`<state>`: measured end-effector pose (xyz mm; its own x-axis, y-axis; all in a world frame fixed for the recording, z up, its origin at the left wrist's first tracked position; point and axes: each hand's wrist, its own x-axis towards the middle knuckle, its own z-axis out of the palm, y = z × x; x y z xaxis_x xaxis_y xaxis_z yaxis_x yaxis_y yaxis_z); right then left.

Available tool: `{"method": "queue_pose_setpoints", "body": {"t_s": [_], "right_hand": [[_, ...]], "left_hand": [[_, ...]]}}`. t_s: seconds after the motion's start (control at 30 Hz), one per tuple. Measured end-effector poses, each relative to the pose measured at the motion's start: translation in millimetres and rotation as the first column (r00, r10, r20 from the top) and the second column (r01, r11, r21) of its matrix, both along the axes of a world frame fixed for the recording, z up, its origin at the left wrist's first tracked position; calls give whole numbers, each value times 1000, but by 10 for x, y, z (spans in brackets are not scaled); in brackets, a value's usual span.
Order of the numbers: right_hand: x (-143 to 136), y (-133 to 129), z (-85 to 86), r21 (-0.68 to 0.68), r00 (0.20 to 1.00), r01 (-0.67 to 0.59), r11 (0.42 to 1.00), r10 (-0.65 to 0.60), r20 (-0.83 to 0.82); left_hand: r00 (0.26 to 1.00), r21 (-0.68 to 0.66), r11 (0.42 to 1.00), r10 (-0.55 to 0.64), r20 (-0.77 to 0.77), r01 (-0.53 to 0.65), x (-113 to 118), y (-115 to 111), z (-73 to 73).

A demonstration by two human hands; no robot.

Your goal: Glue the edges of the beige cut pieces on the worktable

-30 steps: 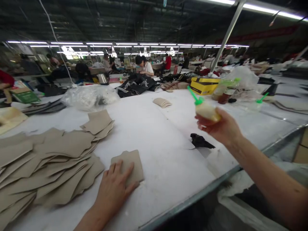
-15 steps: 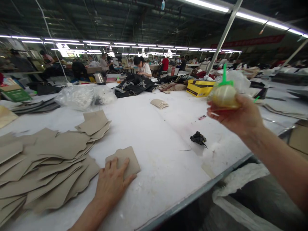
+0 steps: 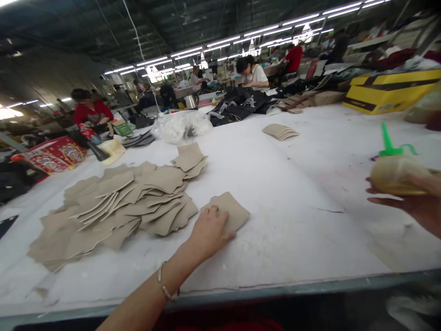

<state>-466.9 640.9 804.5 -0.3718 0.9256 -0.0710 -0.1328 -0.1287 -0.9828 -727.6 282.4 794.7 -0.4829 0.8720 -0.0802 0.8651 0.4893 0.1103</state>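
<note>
My left hand (image 3: 212, 230) lies on a tan cut piece (image 3: 234, 212) of leather-like sheet, fingers apart and slightly bent, thumb off to the side. Just left of it spreads a loose heap of similar tan pieces (image 3: 161, 179), overlapping one another. At the right edge my right hand (image 3: 418, 202) is wrapped round a squat, see-through squeeze bottle (image 3: 392, 172) with yellowish contents, held above the table. A green nozzle (image 3: 387, 140) points up from its top. Part of the right hand runs out of view.
Farther back on the white table (image 3: 292, 184) lies a small stack of tan pieces (image 3: 280, 132). A yellow box (image 3: 386, 94), clear plastic bags (image 3: 182, 126) and dark pieces (image 3: 241, 105) stand along the far side. A red patterned box (image 3: 58, 156) is at left. People sit beyond.
The view has swung left, bringing the red box and a person in red into sight. The bottle looks lower and nearer the right edge. The left hand's fingers are more bent on the piece.
</note>
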Motion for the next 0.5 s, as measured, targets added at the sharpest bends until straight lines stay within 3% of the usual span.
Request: {"method": "queue_pose_setpoints", "body": {"t_s": [0.13,0.2,0.33,0.5], "right_hand": [[-213,-763,18,-103,989,-149,983,150,-2],[-293,-1024,-30,-149,974,-225,963,219,-61],[-374,-1268,-93,-258,961,-259,931,221,-168],[-415,-1432,-81,-312,971,-226,923,187,-149]], "left_hand": [[1000,-17,999,-28,7,28,30,93,7],[999,-41,998,-51,10,51,33,119,5],[995,-83,992,-97,-18,96,24,151,22],[986,-124,979,-165,-8,163,-1,203,76]]}}
